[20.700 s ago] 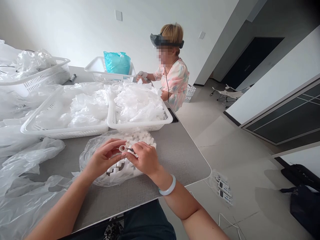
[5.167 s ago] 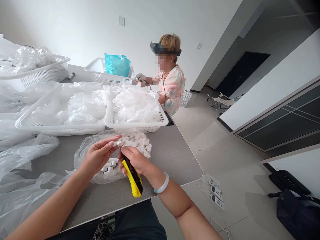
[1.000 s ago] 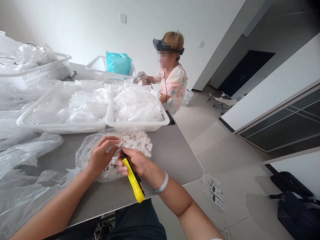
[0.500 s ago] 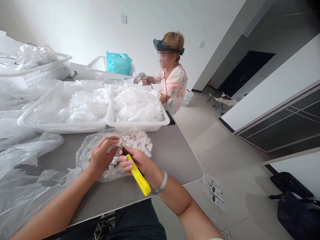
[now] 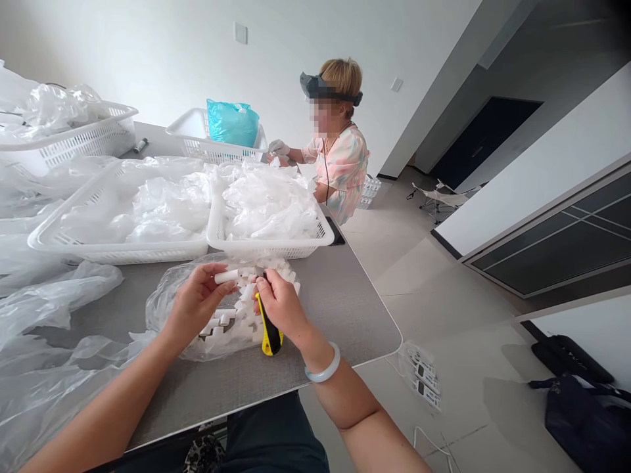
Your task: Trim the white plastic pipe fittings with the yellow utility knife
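Between the thumb and fingers of my left hand (image 5: 191, 303) is a short white plastic tube (image 5: 226, 276), held roughly level. My right hand (image 5: 284, 303) is wrapped round a yellow and black utility knife (image 5: 271, 330), its handle hanging down toward me. At the knife's upper end, by the right thumb, shows a small greyish tip, close to the tube's right end; whether they touch I cannot tell. Below both hands lies a clear plastic bag (image 5: 165, 292) spread on the table, with many small white pieces (image 5: 217, 324) on it.
Two white baskets (image 5: 118, 247) (image 5: 271, 244) full of clear plastic bags stand just beyond my hands. Loose plastic film (image 5: 54, 368) covers the table's left. Farther back, a basket (image 5: 190, 135) holds a blue bag (image 5: 233, 123). A co-worker (image 5: 340, 157) is at the far side.
My hands have moved slightly apart, the right one to the right. The knife has turned from slanting toward lower right to nearly upright, showing its black side. The white tube is now plainly visible.
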The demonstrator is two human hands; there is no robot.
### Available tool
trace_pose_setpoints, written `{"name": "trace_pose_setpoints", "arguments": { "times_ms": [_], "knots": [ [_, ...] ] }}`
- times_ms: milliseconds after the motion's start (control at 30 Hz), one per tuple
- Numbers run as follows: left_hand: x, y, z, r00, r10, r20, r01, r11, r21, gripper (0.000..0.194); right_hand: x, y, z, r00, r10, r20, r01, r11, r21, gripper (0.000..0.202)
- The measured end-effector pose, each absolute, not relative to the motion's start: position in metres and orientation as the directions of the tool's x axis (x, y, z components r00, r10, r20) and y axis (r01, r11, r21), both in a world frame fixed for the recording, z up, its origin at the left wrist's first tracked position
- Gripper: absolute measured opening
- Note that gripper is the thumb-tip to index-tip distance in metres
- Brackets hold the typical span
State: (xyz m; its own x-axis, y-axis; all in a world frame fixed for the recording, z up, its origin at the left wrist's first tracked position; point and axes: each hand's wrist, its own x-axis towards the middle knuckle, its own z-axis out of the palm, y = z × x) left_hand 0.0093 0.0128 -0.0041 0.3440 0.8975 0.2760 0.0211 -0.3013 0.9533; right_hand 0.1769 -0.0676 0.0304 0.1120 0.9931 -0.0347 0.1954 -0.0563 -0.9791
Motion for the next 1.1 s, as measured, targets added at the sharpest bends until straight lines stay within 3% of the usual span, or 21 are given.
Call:
{"name": "trace_pose_setpoints", "arguments": {
  "times_ms": [133, 267, 467, 600, 733, 833, 933, 1100],
  "knots": [
    [0.012, 0.009, 0.002, 0.392, 0.899, 0.195, -0.032, -0.199, 0.979, 0.056, 0.172, -0.066, 0.026, 0.038, 0.998, -0.04, 0.334, -0.051, -0.941, 0.023],
    [0.013, 0.006, 0.008, 0.35, 0.919, 0.182, -0.026, -0.185, 0.982, 0.06, 0.173, -0.065, 0.024, 0.091, 0.995, -0.035, 0.318, -0.063, -0.946, 0.021],
    [0.01, 0.008, 0.008, 0.378, 0.915, 0.139, -0.047, -0.131, 0.99, 0.055, 0.173, -0.064, 0.021, -0.001, 0.998, -0.063, 0.307, -0.06, -0.95, 0.023],
    [0.009, 0.012, 0.008, 0.389, 0.921, -0.005, -0.082, 0.04, 0.996, 0.057, 0.179, -0.064, 0.025, 0.014, 0.997, -0.073, 0.28, -0.074, -0.957, 0.019],
    [0.011, 0.012, 0.012, 0.45, 0.886, -0.111, -0.161, 0.203, 0.966, 0.056, 0.189, -0.068, 0.031, -0.013, 1.0, 0.025, 0.359, 0.028, -0.933, 0.02],
    [0.011, 0.01, 0.015, 0.508, 0.851, -0.134, -0.17, 0.251, 0.953, 0.052, 0.195, -0.071, 0.034, -0.016, 0.989, 0.15, 0.504, 0.138, -0.852, 0.025],
    [0.01, 0.009, 0.016, 0.543, 0.829, -0.133, -0.129, 0.239, 0.962, 0.054, 0.195, -0.072, 0.035, -0.005, 0.97, 0.241, 0.711, 0.173, -0.681, 0.029],
    [0.01, 0.008, 0.011, 0.52, 0.85, -0.085, -0.096, 0.158, 0.983, 0.054, 0.187, -0.07, 0.033, -0.041, 0.975, 0.218, 0.897, 0.132, -0.423, 0.031]
  ]
}}
